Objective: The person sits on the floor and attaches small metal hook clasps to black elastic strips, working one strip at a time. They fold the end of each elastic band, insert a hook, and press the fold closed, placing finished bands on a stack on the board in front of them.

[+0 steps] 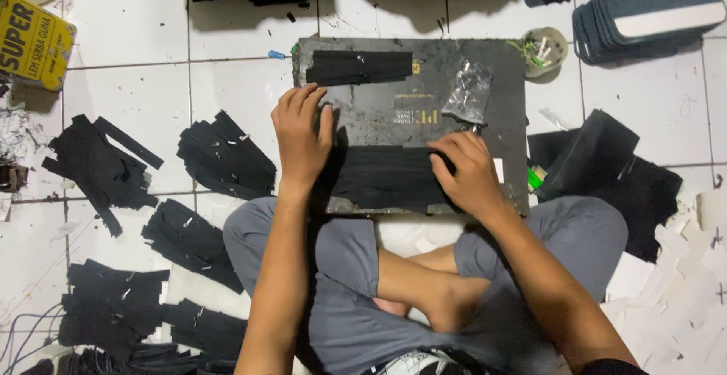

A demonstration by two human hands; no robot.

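Note:
A dark, worn work board lies on the tiled floor in front of my crossed legs. A row of black strips lies side by side on its near part. My left hand rests flat at the left end of that row. At the row's right end my right hand presses down, fingers bent; something small may be pinched in it, which I cannot make out. Another bundle of black strips sits at the board's far left, and a small clear bag of metal bits lies near its right side.
Piles of black strips spread over the white tiles on my left. Black sheet material and white paper scraps lie to the right. A small bowl, stacked grey-blue pads and a yellow box stand farther off.

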